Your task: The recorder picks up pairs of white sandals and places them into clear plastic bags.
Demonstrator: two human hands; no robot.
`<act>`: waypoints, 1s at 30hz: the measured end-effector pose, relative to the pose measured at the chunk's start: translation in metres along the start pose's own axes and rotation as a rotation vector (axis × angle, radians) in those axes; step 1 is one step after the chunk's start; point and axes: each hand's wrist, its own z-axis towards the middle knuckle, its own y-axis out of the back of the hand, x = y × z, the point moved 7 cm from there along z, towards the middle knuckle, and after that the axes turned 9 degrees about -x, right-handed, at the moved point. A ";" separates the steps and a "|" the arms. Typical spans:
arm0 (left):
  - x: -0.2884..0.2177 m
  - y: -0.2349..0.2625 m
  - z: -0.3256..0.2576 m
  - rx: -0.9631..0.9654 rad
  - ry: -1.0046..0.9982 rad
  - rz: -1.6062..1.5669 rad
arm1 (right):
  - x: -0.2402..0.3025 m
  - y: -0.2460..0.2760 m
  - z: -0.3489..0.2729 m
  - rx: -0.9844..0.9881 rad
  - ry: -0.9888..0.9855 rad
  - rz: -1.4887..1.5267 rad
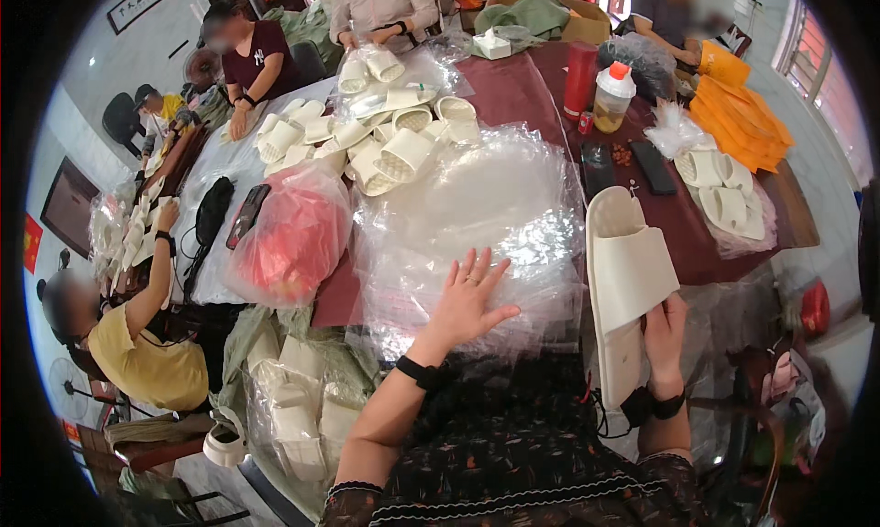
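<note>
At the far left a person in a yellow shirt sits by the table, one hand among white slippers there. Right of them lie a black pouch and a phone, then a red bag in clear film. Below it, a sack of bagged slippers rests beside your knee.

Your left hand lies flat on a stack of clear plastic bags, fingers spread and released, gripping nothing. A black band sits on that wrist. Beyond the bags a heap of loose slippers reaches toward two people at the far edge.

Your right hand grasps a pair of white slippers near the heel end, fingers closed around it, toes pointing away from you; the pair sits just right of the bags, over the near table edge. Farther back stand a red bottle and a jar, with two dark phones close by. At the right lie bagged slippers and a stack of orange sheets.
</note>
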 end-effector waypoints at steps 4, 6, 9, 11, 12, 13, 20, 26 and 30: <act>-0.005 0.008 0.000 -0.014 0.018 -0.122 | -0.006 -0.002 -0.005 0.063 0.004 -0.111; -0.004 0.011 0.000 0.011 0.089 -0.096 | 0.008 -0.011 -0.010 0.056 0.137 -0.134; -0.002 0.003 0.000 0.044 0.000 0.037 | 0.002 -0.025 -0.020 0.134 0.152 -0.178; 0.003 -0.007 -0.003 0.015 -0.016 0.122 | 0.008 -0.042 -0.028 0.293 0.106 -0.167; -0.002 -0.007 -0.002 -0.002 -0.041 0.202 | 0.008 -0.053 -0.037 0.438 0.048 -0.161; -0.007 0.000 -0.001 -0.047 -0.017 0.165 | 0.006 -0.059 -0.042 0.479 0.054 -0.160; 0.028 0.014 0.012 -0.035 0.227 -0.283 | -0.034 -0.038 -0.041 0.479 0.171 -0.520; 0.013 0.071 0.024 -0.006 0.258 -0.742 | -0.010 -0.022 -0.033 0.310 0.237 -0.337; -0.010 0.162 0.043 -0.050 0.413 -0.921 | 0.026 -0.026 -0.033 0.268 0.221 -0.136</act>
